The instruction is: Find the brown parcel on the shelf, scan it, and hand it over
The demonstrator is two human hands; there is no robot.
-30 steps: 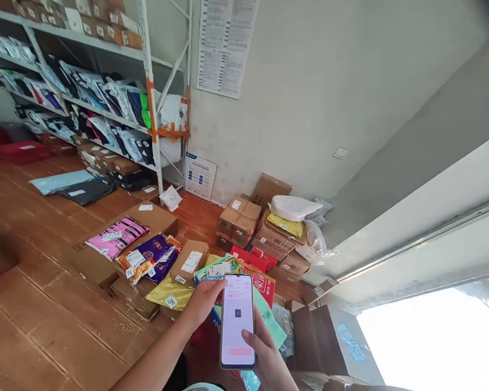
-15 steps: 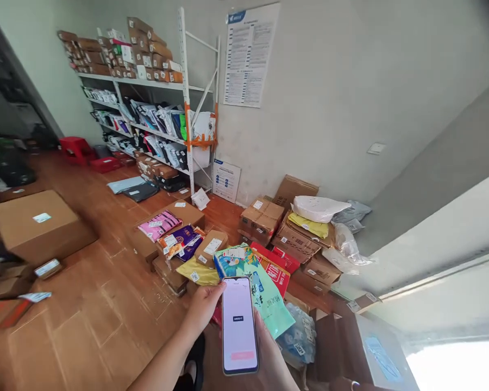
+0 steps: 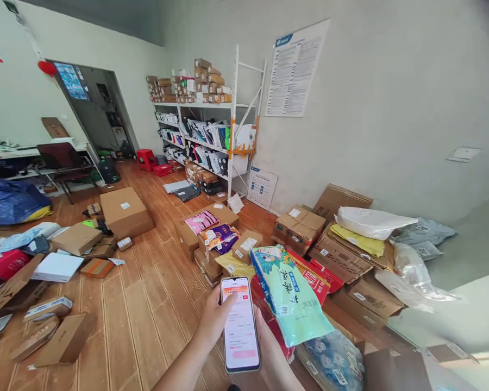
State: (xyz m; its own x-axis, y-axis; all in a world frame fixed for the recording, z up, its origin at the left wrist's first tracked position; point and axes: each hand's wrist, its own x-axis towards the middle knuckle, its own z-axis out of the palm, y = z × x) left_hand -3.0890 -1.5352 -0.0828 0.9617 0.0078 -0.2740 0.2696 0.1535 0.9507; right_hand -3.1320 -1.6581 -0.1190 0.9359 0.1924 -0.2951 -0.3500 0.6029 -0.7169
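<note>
While hands (image 3: 215, 326) grip phone (image 3: 239, 325), bare floorboards (image 3: 155, 304) leftward.

Right hand (image 3: 274, 354) mostly hidden behind phone (image 3: 239, 325), wrist cut off by bottom edge. Left hand (image 3: 214, 326) forearm cut off at bottom edge. Phone screen text too small to read. Wall poster (image 3: 295, 69) print illegible. Parcel labels on shelf (image 3: 212, 142) too small to read.

My two bare hands and forearms, seen from above.

My left hand (image 3: 213, 326) and right hand (image 3: 274, 355) carry no gloves, rings or watch that show; both forearms are uncovered, no sleeve reaching into view.
</note>
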